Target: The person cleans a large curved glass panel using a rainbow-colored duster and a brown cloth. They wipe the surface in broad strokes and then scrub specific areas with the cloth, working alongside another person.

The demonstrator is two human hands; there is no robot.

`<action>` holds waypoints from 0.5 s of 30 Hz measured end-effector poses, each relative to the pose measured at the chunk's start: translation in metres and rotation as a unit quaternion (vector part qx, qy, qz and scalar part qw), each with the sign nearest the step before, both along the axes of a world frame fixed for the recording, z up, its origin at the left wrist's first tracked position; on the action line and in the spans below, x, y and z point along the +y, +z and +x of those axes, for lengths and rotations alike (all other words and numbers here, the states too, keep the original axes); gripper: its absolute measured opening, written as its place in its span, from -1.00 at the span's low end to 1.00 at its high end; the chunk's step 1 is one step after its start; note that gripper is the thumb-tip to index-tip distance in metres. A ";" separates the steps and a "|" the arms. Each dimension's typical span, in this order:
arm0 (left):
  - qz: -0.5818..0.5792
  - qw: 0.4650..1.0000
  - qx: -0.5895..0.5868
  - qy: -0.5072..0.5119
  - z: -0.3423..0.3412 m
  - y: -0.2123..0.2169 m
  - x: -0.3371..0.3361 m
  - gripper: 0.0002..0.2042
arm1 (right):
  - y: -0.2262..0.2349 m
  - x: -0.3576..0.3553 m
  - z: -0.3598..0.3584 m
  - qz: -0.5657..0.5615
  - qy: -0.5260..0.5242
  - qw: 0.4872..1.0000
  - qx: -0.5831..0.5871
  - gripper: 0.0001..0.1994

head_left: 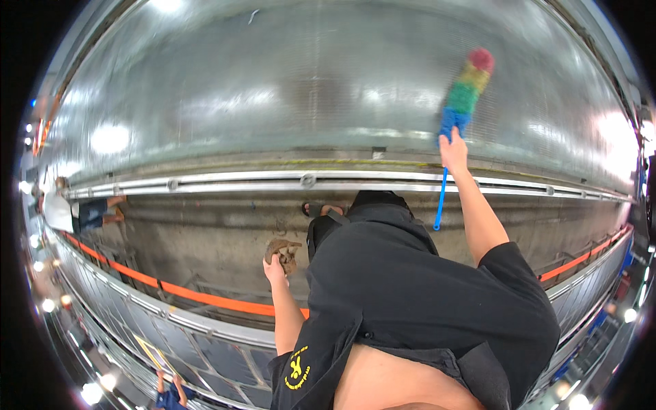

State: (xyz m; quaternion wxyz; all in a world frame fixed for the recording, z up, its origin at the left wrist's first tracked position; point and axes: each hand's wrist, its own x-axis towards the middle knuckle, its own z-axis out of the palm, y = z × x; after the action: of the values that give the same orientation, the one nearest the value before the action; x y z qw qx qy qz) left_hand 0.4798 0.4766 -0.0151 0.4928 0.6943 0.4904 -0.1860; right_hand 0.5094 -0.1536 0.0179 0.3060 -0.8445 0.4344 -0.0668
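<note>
Right hand (453,152) clamps duster (465,89) handle; left hand (275,268) clutches brown rag (283,251); palms hidden.

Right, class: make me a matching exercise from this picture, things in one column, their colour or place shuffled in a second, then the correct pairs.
Things:
1. duster
2. rag
3. rail
4. stripe

Descriptions:
A. crumpled brown, in the left hand
B. orange, along the low barrier
C. rainbow head, blue handle, in the raised right hand
D. silvery metal, below the shiny wall

Pairs: 1-C, 2-A, 3-D, 4-B
</note>
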 end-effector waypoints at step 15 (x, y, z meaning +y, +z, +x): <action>-0.006 0.989 0.022 0.145 -0.098 -0.018 0.142 -0.50 | 0.052 0.299 0.214 0.143 0.485 0.854 -0.120 -0.52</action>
State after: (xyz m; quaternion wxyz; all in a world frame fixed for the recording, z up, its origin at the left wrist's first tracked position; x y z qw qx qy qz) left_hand 0.3814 0.6183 -0.0326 0.5079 0.6088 0.5951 -0.1309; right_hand 0.7238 0.1456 0.0700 0.4667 -0.8804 -0.0658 0.0527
